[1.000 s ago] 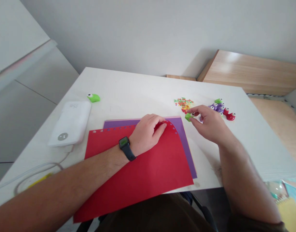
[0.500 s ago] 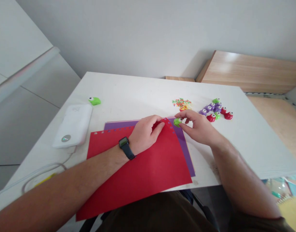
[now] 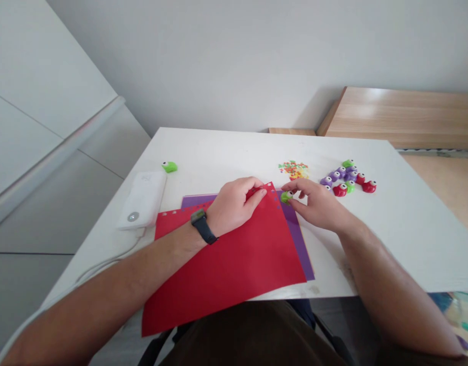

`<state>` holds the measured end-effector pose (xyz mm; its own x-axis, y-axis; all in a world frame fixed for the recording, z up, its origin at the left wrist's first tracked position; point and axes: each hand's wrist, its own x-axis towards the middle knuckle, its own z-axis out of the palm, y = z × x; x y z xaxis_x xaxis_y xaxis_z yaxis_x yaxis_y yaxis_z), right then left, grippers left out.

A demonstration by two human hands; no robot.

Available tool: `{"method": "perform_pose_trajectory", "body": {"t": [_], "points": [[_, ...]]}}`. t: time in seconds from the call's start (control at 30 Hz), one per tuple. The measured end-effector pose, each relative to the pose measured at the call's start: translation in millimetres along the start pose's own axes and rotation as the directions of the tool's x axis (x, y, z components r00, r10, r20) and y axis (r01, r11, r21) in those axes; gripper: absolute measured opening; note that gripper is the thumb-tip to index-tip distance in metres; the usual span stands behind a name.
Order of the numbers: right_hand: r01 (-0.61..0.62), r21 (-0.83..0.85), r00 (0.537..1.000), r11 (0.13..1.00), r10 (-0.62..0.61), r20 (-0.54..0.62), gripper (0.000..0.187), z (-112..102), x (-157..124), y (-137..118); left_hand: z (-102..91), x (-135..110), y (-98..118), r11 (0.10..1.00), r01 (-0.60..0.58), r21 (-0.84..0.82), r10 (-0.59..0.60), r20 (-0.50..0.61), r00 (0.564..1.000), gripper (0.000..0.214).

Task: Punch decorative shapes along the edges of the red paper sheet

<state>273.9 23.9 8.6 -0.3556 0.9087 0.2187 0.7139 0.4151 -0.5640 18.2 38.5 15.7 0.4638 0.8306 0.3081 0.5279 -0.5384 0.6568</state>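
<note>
My left hand (image 3: 236, 203), with a dark watch on its wrist, pinches the red sheet of paper (image 3: 234, 264) near its far right corner. Small punched shapes run along the sheet's far edge and down from that corner. Between the thumb and fingers of my right hand (image 3: 318, 203) is a small green craft punch (image 3: 286, 197) with a googly eye, just right of the red corner. Under the red sheet lies a purple sheet (image 3: 301, 244), its right strip and far edge showing.
Tiny coloured paper cutouts (image 3: 294, 169) lie beyond my hands. Several purple, red and green punches (image 3: 340, 190) are grouped at the right. Another green punch (image 3: 170, 166) sits far left, near a white power bank (image 3: 144, 201) with a cable (image 3: 119, 256).
The view has shifted, so everything on the table appears a little further right. The red corner now stands clear of the green punch; both hands keep their holds.
</note>
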Motion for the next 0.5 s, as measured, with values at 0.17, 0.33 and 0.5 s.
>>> {"method": "perform_pose_trajectory", "body": {"t": [0.17, 0.33, 0.5], "points": [[-0.072, -0.131, 0.992, 0.989, 0.057, -0.111, 0.030, -7.5, -1.1, 13.6, -0.9, 2.9, -13.6, 0.994, 0.058, 0.090, -0.067, 0.099, 0.993, 0.022], [-0.197, -0.334, 0.977, 0.922, 0.157, -0.144, 0.030, -17.6, -1.0, 29.6, 6.8, 4.0, -27.1, 0.993, 0.073, 0.094, -0.079, 0.071, 0.994, 0.023], [-0.279, -0.505, 0.960, 0.817, 0.242, -0.140, 0.034, -19.5, -1.6, 38.8, 7.9, 3.0, -32.5, 0.992, 0.072, 0.105, -0.078, 0.055, 0.995, 0.025]]}}
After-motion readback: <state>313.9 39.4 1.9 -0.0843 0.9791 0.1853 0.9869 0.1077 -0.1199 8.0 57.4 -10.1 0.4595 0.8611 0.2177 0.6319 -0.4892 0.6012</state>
